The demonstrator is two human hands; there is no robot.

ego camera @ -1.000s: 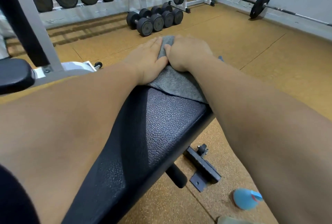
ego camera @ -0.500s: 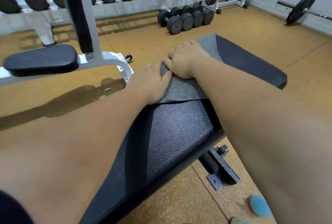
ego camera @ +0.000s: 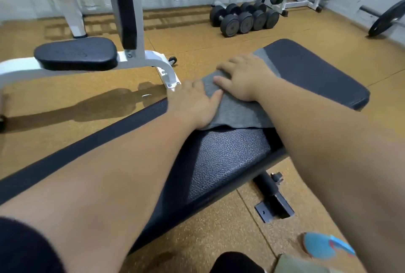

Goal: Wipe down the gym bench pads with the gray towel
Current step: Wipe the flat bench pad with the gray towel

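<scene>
A gray towel [ego camera: 237,111] lies flat across the black textured bench pad [ego camera: 225,158], which runs from the lower left to the far right end [ego camera: 317,75]. My left hand [ego camera: 195,102] presses the towel's left edge, fingers spread flat. Slightly farther along the pad, my right hand [ego camera: 245,75] presses palm-down on the towel's upper part. Both forearms stretch over the pad and hide much of it. A strip of towel shows beyond my right hand.
A second white-framed bench with a black seat pad [ego camera: 75,53] stands to the left. Dumbbells [ego camera: 243,19] sit on the brown floor ahead, with racks behind them. A barbell plate [ego camera: 388,19] leans at right. A blue object [ego camera: 324,245] lies on the floor.
Both hands and the towel have slid back along the pad toward me, uncovering the pad's far end. The view has swung left, so the second bench now shows more fully.
</scene>
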